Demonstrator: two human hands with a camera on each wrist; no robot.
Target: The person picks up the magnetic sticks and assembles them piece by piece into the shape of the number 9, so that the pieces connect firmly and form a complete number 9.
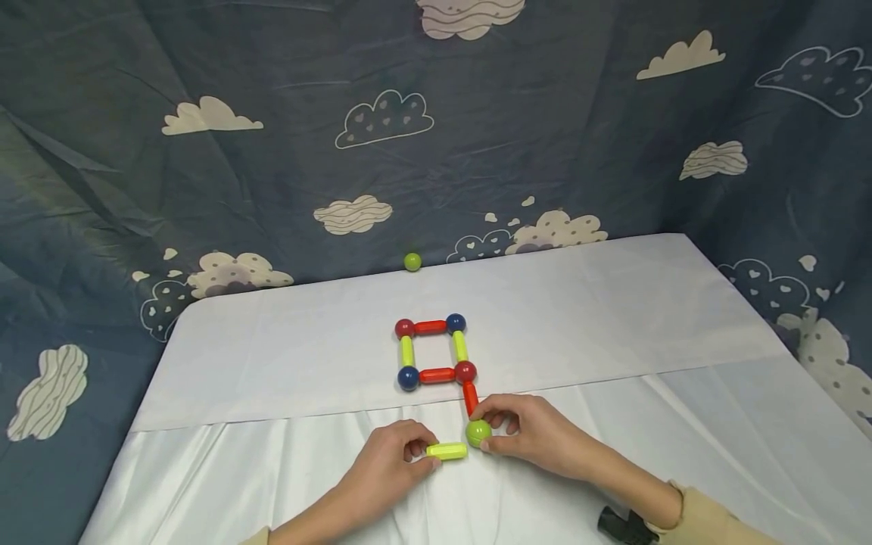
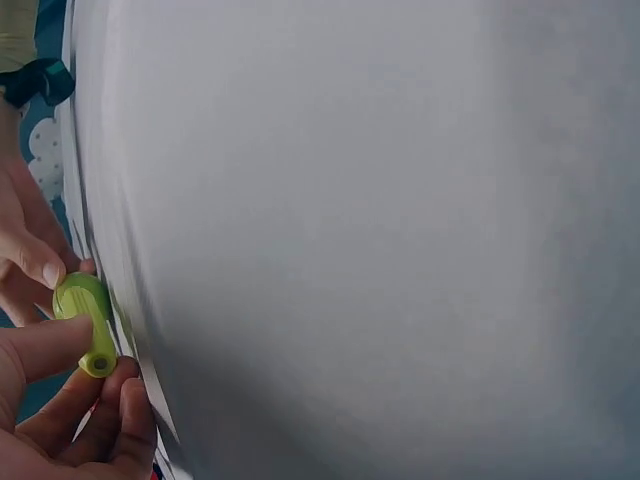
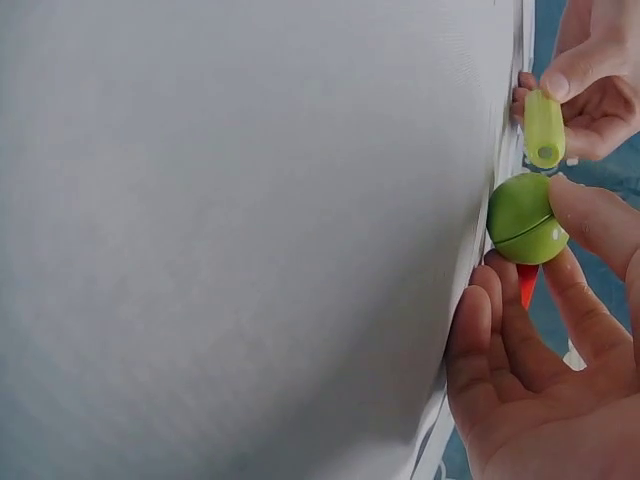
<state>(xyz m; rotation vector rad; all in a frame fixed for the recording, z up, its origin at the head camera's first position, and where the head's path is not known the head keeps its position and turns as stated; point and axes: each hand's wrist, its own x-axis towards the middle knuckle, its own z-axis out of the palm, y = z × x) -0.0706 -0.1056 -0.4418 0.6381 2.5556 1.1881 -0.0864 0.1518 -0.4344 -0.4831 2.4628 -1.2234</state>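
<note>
My left hand (image 1: 390,459) pinches one end of a short yellow-green rod (image 1: 447,451) between thumb and fingers. Its other end points at a green ball (image 1: 478,433), very close to it; the right wrist view shows a small gap. Thumb and fingers of my right hand (image 1: 538,435) grip that ball. A red rod (image 1: 471,398) runs from the ball up to the red ball (image 1: 465,372) at the near right corner of a square. In the right wrist view, the green ball (image 3: 528,219) has a seam round it, and the rod (image 3: 544,128) shows a hole in its end.
The square on the white cloth (image 1: 286,363) has another red ball (image 1: 405,328), two blue balls (image 1: 409,378), and red and yellow-green rods between them. A loose green ball (image 1: 412,262) lies at the table's back edge. Dark cloud-print fabric (image 1: 545,136) hangs behind.
</note>
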